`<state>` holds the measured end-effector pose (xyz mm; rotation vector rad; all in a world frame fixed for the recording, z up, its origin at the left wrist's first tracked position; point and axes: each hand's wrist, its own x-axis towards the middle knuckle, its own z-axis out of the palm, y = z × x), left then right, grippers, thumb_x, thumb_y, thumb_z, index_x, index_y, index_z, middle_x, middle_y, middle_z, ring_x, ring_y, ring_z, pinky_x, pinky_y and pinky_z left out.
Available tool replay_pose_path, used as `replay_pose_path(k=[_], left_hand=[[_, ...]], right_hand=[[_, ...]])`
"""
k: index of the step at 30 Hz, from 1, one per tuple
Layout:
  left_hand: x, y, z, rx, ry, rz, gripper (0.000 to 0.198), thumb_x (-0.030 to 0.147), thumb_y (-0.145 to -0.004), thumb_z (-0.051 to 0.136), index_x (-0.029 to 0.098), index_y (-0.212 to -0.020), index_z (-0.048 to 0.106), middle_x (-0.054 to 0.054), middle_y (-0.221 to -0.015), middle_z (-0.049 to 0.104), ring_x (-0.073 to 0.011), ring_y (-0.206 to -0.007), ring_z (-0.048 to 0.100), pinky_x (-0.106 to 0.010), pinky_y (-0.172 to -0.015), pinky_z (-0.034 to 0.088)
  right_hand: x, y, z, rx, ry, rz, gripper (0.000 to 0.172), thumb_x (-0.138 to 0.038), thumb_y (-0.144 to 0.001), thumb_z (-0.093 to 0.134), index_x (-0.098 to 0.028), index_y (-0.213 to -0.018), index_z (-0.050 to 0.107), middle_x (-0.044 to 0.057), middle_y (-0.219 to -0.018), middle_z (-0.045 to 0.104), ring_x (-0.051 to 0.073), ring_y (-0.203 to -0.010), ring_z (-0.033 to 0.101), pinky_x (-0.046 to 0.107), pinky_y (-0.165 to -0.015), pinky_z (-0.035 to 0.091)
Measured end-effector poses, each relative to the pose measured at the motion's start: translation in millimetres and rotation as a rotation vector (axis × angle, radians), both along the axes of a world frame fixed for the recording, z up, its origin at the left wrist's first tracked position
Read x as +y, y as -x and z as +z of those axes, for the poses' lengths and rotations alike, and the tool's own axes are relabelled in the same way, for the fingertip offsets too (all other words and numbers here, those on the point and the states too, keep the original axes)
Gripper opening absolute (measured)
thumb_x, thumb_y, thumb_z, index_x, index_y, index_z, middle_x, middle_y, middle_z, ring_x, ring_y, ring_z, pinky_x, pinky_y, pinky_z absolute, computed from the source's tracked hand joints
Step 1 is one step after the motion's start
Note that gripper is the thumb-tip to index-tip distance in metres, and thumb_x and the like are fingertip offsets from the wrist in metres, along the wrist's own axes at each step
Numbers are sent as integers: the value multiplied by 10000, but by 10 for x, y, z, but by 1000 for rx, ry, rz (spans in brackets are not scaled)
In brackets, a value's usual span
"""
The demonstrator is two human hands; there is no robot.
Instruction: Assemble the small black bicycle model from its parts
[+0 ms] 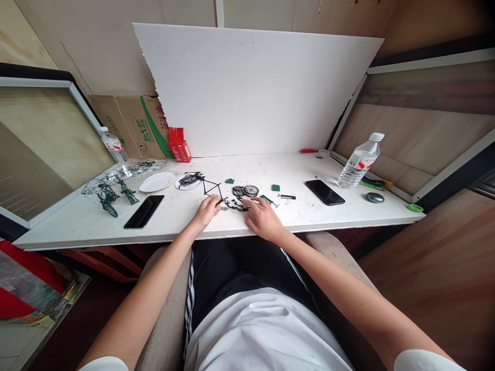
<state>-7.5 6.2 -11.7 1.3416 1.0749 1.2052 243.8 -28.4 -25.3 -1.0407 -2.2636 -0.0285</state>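
My left hand (210,209) is closed, pinching the lower end of a thin black model bicycle frame (212,186). The frame rises from my fingertips above the white table. My right hand (263,218) reaches over small curved black parts (234,205), its fingers spread and the tips touching or just above them. Behind these parts lie small black spoked wheels (251,190). A thin green strip (267,199) and a narrow black part (287,196) are to the right of my right fingers. Small green blocks (275,187) lie farther back.
Assembled green model bicycles (107,198) stand at the left, near a phone (144,212) and a white plate (157,181). Another plate (178,183) holds black parts. At the right are a second phone (325,191), a water bottle (359,161) and a mouse-like grey object (375,197).
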Motion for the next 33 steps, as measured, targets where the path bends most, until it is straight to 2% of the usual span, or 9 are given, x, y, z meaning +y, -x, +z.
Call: replay_pose_path(k=[3,7,14,21,26,33], left_hand=[[8,5,-30,24,-16,29,439,633,-902,677,216,-932,545,59,-661,417,-109,-579,405,-223,-540,288],[9,18,-39,50,-22,0,489,676,-911,679,200,-986,596,65,-645,403,-116,-583,424,-226,-542,306],[8,19,-54,53,-32,-35,565,744,-893,682,194,-865,557,50,-654,416,-116,-599,408,-244,-558,321],[21,-3,-95,38,-42,-56,586,764,-884,680,188,-888,568,50,-661,415,-115,-599,401,-250,-578,324],[-3,-14,-57,47,-55,-59,566,732,-914,658,169,-970,630,50,-630,417,-125,-575,379,-265,-561,287],[-5,-7,-66,104,-70,-54,540,716,-911,656,188,-828,581,34,-625,451,-124,-557,395,-274,-559,299]], right_hand=[[-2,2,2,16,2,6,567,-213,-1014,554,-187,-1572,459,160,-1373,702,377,-1393,526,580,-1138,484],[-5,7,11,2,12,-10,499,-220,-1019,550,-168,-1514,514,170,-1345,708,378,-1400,517,567,-1142,481],[-11,14,18,-9,4,-4,409,-211,-1026,551,-178,-1428,620,158,-1298,729,377,-1409,506,573,-1143,476],[-6,13,40,-24,-15,35,333,-183,-1016,559,-209,-1309,716,136,-1336,720,372,-1366,530,593,-1127,491],[-8,14,32,7,-8,68,262,-254,-1066,557,-228,-1248,744,118,-1252,764,355,-1339,554,564,-1095,503],[-26,11,61,72,4,135,233,-345,-1092,574,-247,-1107,785,92,-1113,794,312,-1169,615,501,-1017,521]])
